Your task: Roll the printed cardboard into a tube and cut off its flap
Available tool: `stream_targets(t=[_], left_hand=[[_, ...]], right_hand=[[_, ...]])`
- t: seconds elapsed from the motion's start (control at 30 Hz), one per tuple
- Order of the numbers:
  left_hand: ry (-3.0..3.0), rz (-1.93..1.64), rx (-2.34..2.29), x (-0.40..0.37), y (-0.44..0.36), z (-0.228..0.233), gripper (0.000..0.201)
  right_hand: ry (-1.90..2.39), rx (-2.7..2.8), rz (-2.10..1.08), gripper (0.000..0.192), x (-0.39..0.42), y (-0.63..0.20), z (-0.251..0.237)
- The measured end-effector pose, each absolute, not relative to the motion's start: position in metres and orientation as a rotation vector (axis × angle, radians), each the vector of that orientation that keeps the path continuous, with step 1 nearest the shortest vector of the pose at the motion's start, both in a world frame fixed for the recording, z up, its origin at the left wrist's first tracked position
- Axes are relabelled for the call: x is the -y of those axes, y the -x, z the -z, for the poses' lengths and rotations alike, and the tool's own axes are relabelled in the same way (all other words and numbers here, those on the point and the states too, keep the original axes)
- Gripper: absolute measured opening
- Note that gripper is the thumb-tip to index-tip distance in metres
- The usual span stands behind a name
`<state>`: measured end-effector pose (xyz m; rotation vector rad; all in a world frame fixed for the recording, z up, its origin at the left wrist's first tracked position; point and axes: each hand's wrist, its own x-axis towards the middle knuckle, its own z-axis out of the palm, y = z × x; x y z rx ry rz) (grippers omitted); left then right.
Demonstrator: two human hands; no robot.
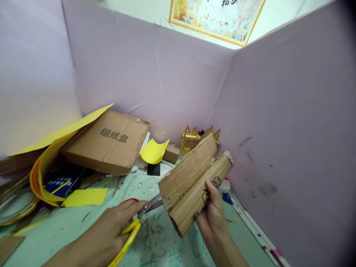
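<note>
My left hand point(112, 227) is closed around scissors point(144, 210) with a yellow and a red handle. Their parted blades point up and right, and the tips reach the lower left edge of a corrugated cardboard piece point(191, 167). Whether the tips are between the layers or behind the edge cannot be made out. My right hand point(213, 209) grips that cardboard from the right, the thumb lying on its printed face. One side of the piece is flat with torn-looking ridges, the other is bent into a curve. Part of my right hand's fingers is hidden behind it.
A large cardboard box point(111, 142) leans at the left beside curled yellow sheets point(41, 176) and a tape roll point(16, 207). Small cardboard figures point(190, 141) stand at the back. Purple-grey panels point(144, 74) wall in the green, stained tabletop point(158, 233).
</note>
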<state>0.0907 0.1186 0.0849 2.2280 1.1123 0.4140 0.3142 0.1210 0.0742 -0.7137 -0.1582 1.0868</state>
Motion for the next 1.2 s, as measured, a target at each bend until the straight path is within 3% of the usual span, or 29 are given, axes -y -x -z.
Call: stream_targets(t=[0.33,0.9,1.2], left_hand=[[-2.238,-0.396,-1.197,-0.116,-0.091,-0.093,0.043],[-2.231,-0.184,-0.977,-0.119,-0.079,-0.099,0.037],[-2.414,-0.269,-1.237,-0.112,-0.087,-0.091,0.04]], right_hand=[[0.721,0.196,-1.1,0.027,-0.123,-0.317,-0.076],[0.788,0.322,-1.109,0.037,-0.119,-0.313,-0.077],[0.763,0.252,-1.027,0.035,-0.124,-0.317,-0.071]])
